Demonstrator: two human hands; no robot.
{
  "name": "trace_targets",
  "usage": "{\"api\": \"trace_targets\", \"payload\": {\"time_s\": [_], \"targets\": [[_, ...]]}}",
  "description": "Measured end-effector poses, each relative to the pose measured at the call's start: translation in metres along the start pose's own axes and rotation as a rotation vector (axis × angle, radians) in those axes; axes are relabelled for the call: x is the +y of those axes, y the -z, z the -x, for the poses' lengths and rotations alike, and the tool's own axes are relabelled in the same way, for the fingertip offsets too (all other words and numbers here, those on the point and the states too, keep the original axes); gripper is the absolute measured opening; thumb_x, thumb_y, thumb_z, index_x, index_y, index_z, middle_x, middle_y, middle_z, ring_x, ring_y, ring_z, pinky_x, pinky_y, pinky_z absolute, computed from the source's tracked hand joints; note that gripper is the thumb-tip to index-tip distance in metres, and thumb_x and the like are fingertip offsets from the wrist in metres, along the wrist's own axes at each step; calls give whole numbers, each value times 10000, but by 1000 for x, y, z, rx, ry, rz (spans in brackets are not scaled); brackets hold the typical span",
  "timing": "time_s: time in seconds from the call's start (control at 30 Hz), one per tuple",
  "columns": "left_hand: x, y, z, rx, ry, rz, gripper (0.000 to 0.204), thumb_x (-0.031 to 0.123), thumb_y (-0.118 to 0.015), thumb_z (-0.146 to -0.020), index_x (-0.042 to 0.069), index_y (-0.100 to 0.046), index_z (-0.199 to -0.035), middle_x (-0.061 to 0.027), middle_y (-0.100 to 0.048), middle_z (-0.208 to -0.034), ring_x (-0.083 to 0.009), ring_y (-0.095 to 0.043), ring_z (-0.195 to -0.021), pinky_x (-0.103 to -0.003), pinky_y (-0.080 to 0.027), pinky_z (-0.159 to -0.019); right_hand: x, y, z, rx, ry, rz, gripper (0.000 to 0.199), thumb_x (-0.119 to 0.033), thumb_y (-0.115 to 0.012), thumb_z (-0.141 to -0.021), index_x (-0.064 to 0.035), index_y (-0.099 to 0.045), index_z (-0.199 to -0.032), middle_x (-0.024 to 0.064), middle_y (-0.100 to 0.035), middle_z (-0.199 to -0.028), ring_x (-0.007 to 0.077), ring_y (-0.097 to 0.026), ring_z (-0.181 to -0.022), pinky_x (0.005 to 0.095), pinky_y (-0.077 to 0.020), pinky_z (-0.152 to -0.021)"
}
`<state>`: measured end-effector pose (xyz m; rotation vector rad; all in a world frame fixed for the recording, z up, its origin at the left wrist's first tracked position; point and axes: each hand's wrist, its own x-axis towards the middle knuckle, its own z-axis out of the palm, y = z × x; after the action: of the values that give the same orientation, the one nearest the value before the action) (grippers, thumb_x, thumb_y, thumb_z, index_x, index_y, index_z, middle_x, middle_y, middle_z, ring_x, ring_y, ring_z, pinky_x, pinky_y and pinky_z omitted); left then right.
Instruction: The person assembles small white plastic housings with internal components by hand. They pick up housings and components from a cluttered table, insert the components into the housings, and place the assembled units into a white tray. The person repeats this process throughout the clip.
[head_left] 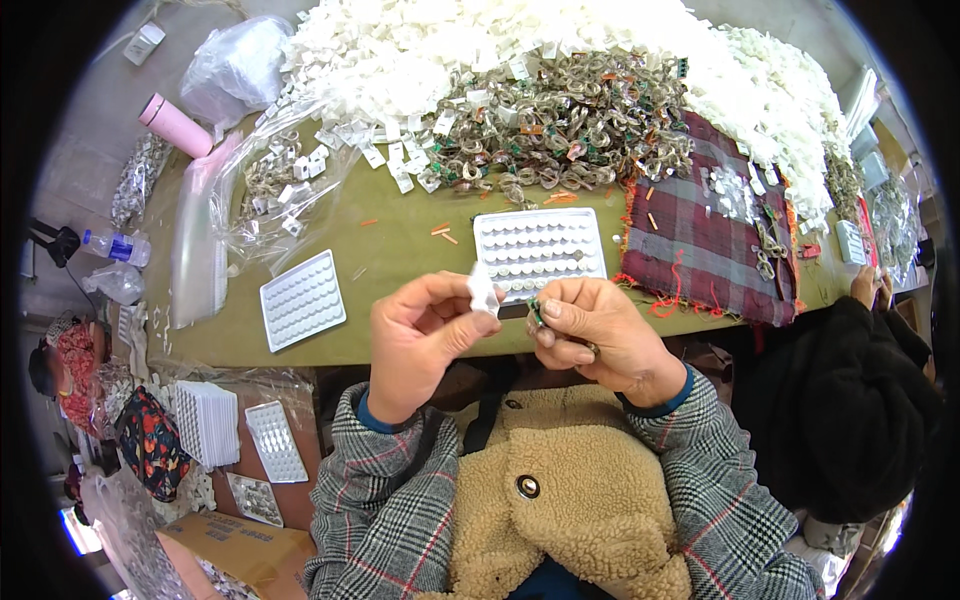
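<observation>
Between the thumb and fingers of my left hand (412, 342) is a small white plastic piece (483, 290). My right hand (605, 330) pinches a small green circuit board (537, 312), and a bit of its cable shows below the fingers. The two hands face each other over the table's near edge, their pieces close but apart. Just beyond them lies a white tray (484, 222) with rows of round pockets; several pockets in the nearer rows hold small round parts. Farther back is a heap of coiled cables with green boards (560, 125).
White plastic pieces (370, 50) are piled along the back. A plaid cloth (705, 220) lies right, a second pocketed tray (303, 300) left, near a pink bottle (175, 125). Stacked trays (207, 425) and a cardboard box (235, 550) stand lower left. Another person (835, 400) sits at right.
</observation>
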<state>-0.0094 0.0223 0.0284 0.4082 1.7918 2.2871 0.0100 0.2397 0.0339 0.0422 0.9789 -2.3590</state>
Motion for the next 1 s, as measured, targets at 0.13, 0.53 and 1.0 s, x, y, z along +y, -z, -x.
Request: {"api": "trace_targets", "payload": {"time_s": [0.13,0.53,1.0], "targets": [[-9,-4,6,55,154,352,259,85,-706,-906,-7,-622,-1133,-124,-698,-1049,-165,-695,-845,-301,-606,-751,-1,-10,5,109,160,165,130,-100,-649,-957,20,-622,-916,80,-646,-810,41,-405,-496,200,-305,-461],[-19,-14,16,64,142,455,230,78,-664,-934,-25,-626,-1136,-146,-702,-1057,-178,-702,-858,-307,-612,-735,-1,-27,8,192,337,624,119,-54,-663,-943,58,-630,-967,25,-646,-888,56,-587,-812,226,-506,-711],[-24,-19,19,90,-52,402,257,34,-642,-946,-46,-594,-1185,-202,-675,-1181,-186,-689,-939,-323,-593,-829,13,-20,0,213,478,736,111,-68,-654,-956,34,-612,-963,5,-615,-882,56,-549,-784,210,-468,-684]]}}
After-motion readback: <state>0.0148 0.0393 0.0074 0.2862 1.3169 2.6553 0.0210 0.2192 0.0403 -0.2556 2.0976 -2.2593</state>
